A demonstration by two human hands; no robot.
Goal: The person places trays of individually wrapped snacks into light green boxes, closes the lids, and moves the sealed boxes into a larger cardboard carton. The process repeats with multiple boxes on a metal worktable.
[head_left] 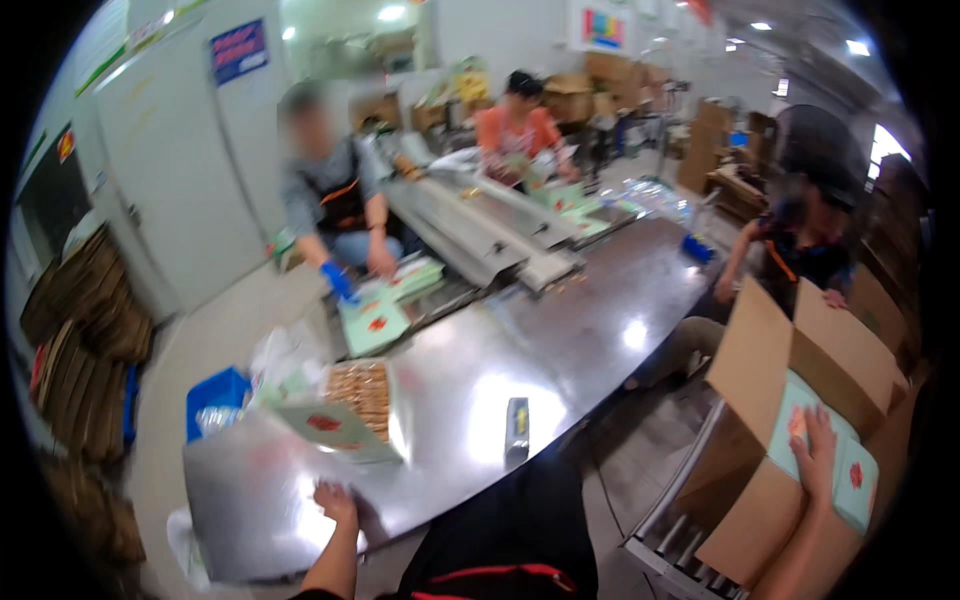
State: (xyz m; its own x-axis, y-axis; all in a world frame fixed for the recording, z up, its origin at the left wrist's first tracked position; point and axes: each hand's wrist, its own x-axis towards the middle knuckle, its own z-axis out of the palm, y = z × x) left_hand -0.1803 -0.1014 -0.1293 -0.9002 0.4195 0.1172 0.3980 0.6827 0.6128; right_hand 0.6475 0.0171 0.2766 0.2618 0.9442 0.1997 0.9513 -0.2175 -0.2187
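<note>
My right hand lies with its fingers stretched out on pale green packages with red prints, which sit inside an open cardboard carton at the right. My left hand rests on the steel table near its front edge, holding nothing, fingers apart. Just beyond it is an open pale green box with a red print on its flap. Rows of brown sticks in clear wrap fill that box. A small dark, flat tool or device lies farther right on the table.
The carton stands on a roller conveyor. Across the table, a person with a blue glove handles green boxes; other people work farther back and at right. A blue bin and stacked flat cartons are at left.
</note>
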